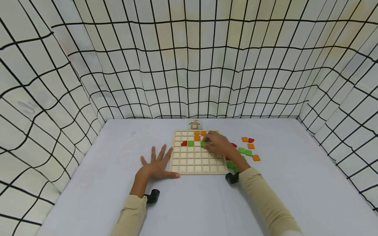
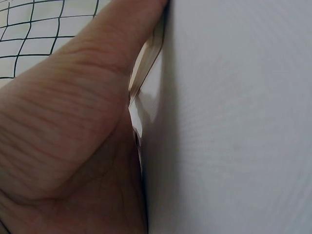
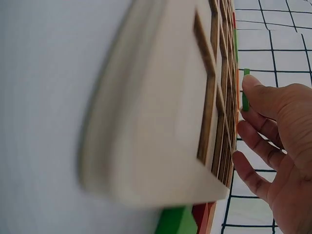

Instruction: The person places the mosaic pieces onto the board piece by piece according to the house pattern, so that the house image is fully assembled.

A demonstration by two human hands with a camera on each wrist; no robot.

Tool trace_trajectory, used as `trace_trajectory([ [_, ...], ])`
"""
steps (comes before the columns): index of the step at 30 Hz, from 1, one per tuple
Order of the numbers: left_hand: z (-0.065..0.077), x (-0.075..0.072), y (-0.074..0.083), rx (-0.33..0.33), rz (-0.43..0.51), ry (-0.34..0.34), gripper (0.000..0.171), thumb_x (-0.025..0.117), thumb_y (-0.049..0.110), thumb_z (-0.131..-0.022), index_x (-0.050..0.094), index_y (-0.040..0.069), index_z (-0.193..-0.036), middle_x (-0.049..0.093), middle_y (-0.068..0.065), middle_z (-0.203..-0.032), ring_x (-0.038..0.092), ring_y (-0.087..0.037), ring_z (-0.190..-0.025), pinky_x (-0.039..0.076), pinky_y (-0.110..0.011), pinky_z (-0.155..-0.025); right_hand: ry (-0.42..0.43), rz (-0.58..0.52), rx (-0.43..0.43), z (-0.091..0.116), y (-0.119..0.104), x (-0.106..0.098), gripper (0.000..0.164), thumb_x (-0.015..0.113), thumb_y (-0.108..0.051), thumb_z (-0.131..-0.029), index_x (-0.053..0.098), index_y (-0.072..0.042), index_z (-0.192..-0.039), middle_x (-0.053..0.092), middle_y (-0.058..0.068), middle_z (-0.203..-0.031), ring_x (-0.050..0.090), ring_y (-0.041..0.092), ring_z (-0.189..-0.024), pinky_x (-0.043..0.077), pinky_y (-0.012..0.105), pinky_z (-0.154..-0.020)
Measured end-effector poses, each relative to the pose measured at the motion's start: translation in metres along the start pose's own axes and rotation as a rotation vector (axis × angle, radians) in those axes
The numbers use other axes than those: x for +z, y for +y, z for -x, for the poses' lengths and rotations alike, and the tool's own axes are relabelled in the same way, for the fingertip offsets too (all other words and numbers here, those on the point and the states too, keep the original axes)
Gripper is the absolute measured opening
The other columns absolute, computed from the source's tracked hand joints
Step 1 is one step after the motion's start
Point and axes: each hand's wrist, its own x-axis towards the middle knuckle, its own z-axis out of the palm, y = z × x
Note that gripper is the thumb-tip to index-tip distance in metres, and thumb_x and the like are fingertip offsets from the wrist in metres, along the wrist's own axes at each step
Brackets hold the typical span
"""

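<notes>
A wooden grid board [image 1: 190, 161] lies on the white table. Several tiles sit in its cells: orange round ones [image 1: 197, 133] at the top, an orange square [image 1: 197, 138], a red quarter-round [image 1: 184, 143] and a green square [image 1: 190, 143]. My right hand [image 1: 218, 143] pinches a green tile [image 3: 246, 90] between thumb and fingers over the board. In the head view that tile is partly hidden by the fingers. My left hand [image 1: 156, 166] rests with spread fingers on the table, its thumb along the board's lower left corner.
Loose orange [image 1: 256, 158], green [image 1: 248, 152] and red [image 1: 251, 140] tiles lie right of the board, some hidden under the right forearm. A small pattern card [image 1: 195, 124] lies behind the board. White walls with black netting [image 1: 206, 65] enclose the table.
</notes>
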Motion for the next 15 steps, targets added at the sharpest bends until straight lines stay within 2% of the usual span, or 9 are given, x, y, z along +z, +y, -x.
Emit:
trace_trajectory([
  [9,-0.003,0.003,-0.003,-0.003,0.001,-0.005,0.123,0.066,0.08,-0.068,0.003,0.025,-0.159,-0.013,-0.009,-0.165,-0.025,-0.048,-0.144,-0.01,-0.084,-0.098,0.009,-0.007,0.042,-0.007,-0.008,0.006,0.028,0.066,-0.033,-0.094,0.067,-0.012,-0.112,0.061,0.0,-0.111,0.062,0.014,-0.097,0.054,0.031,-0.078],
  [15,0.0,0.0,-0.001,-0.001,0.003,0.002,0.122,0.067,0.078,-0.069,0.005,0.024,-0.159,-0.011,-0.01,-0.165,-0.023,-0.049,-0.144,-0.009,-0.084,-0.098,0.009,0.007,0.051,-0.012,-0.012,0.011,0.026,0.065,-0.035,-0.094,0.067,-0.015,-0.111,0.061,-0.001,-0.114,0.062,0.012,-0.096,0.053,0.028,-0.075],
])
